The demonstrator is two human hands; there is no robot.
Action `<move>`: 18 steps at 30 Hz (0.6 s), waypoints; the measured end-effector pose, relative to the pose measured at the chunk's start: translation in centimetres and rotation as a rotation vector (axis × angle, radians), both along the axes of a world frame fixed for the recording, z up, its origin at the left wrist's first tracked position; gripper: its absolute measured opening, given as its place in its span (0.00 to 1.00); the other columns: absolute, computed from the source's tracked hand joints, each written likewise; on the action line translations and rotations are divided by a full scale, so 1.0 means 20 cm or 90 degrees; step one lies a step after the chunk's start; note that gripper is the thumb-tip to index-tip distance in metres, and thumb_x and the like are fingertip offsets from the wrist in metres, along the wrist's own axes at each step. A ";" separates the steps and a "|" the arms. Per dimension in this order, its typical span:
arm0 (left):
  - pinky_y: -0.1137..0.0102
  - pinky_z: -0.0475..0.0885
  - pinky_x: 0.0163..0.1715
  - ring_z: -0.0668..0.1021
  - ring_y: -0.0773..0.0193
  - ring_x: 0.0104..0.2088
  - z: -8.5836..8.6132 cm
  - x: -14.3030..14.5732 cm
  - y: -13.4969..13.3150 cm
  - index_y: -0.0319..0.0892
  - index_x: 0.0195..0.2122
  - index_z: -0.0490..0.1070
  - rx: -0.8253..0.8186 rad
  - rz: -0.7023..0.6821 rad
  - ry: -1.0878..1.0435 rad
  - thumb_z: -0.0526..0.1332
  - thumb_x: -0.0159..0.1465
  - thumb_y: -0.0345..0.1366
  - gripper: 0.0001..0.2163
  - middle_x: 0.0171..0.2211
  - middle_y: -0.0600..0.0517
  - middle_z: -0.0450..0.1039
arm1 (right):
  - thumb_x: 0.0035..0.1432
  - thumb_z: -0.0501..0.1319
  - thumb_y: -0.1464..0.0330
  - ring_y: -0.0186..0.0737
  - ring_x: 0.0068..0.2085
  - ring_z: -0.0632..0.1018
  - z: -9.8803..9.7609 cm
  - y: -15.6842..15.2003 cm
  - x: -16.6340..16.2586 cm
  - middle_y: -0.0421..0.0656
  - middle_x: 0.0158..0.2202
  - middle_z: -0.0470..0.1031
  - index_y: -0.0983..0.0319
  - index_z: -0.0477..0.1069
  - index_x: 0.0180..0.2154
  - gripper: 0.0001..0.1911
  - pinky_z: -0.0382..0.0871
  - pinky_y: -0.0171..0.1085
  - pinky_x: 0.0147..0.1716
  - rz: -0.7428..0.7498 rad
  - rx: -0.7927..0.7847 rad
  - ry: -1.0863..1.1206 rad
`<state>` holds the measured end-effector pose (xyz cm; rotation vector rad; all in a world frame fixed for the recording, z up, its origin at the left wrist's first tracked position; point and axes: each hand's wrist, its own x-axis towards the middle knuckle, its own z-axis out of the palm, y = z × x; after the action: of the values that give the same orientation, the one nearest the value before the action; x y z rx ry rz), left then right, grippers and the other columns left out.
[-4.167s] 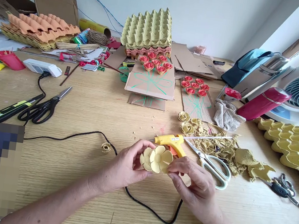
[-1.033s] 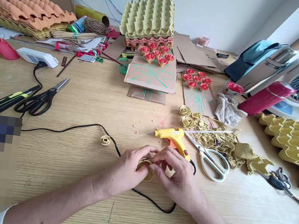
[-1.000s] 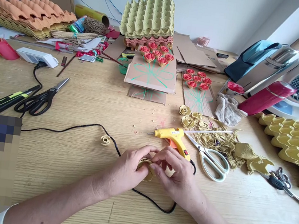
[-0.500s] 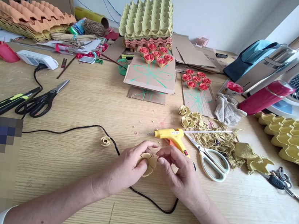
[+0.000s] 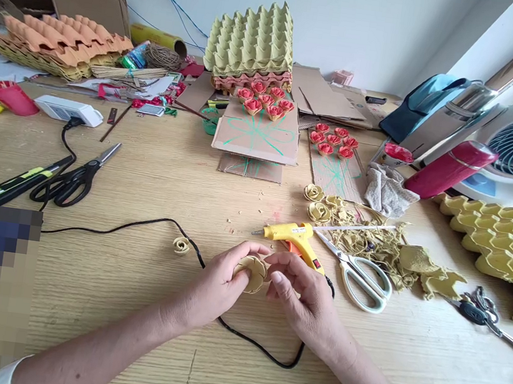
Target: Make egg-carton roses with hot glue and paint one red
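Observation:
Thumb and fingers of my left hand (image 5: pixel 221 279) are closed on a tan egg-carton cup (image 5: pixel 254 278) cut into petals, its hollow turned toward me. My right hand (image 5: pixel 302 295) is at the cup's right rim, fingers curved and thumb apart from them; the fingertips seem to touch a petal. To the left lies a small coiled tan rosebud (image 5: pixel 181 245). Just beyond my hands rests a yellow glue gun (image 5: pixel 295 235), its black cord (image 5: pixel 259 345) looping under my wrists. Right of it are white-handled scissors (image 5: pixel 365 282).
Tan paper roses (image 5: pixel 319 211) and carton scraps (image 5: pixel 372 248) lie at right, with keys (image 5: pixel 480 309) and a yellow egg tray (image 5: pixel 500 243) beyond. Red roses (image 5: pixel 266 100) sit on cardboard at the back. Black scissors (image 5: pixel 73 180) and a power strip (image 5: pixel 68 110) are at left.
My right fingertips have moved left to the cup's rim. The cup has tilted and risen slightly in my left hand. The whole view has shifted a little.

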<state>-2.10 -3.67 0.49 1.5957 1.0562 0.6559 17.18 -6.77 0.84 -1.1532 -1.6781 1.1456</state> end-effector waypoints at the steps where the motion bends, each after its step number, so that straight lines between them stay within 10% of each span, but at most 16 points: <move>1: 0.62 0.71 0.58 0.78 0.56 0.56 0.00 0.00 0.00 0.44 0.55 0.71 -0.011 0.002 -0.015 0.53 0.67 0.26 0.17 0.54 0.48 0.78 | 0.73 0.57 0.61 0.37 0.31 0.78 0.00 0.00 0.00 0.41 0.33 0.76 0.59 0.71 0.45 0.09 0.74 0.34 0.32 -0.005 0.003 0.000; 10: 0.65 0.82 0.46 0.76 0.52 0.59 0.03 0.00 -0.01 0.46 0.64 0.66 -0.179 -0.060 -0.152 0.52 0.67 0.28 0.24 0.66 0.47 0.68 | 0.67 0.59 0.76 0.36 0.31 0.74 -0.04 0.01 0.00 0.39 0.33 0.74 0.58 0.72 0.45 0.09 0.69 0.33 0.29 -0.096 0.140 -0.109; 18: 0.52 0.54 0.75 0.58 0.51 0.75 0.01 -0.01 -0.03 0.44 0.73 0.56 -0.095 -0.118 -0.029 0.51 0.67 0.24 0.31 0.75 0.47 0.58 | 0.67 0.60 0.76 0.36 0.30 0.72 -0.03 0.03 0.01 0.40 0.32 0.69 0.59 0.71 0.35 0.08 0.68 0.33 0.29 -0.098 0.202 -0.130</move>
<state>-2.38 -4.27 0.74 1.5207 0.8902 0.4746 17.28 -6.26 0.30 -1.2004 -1.8104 0.6552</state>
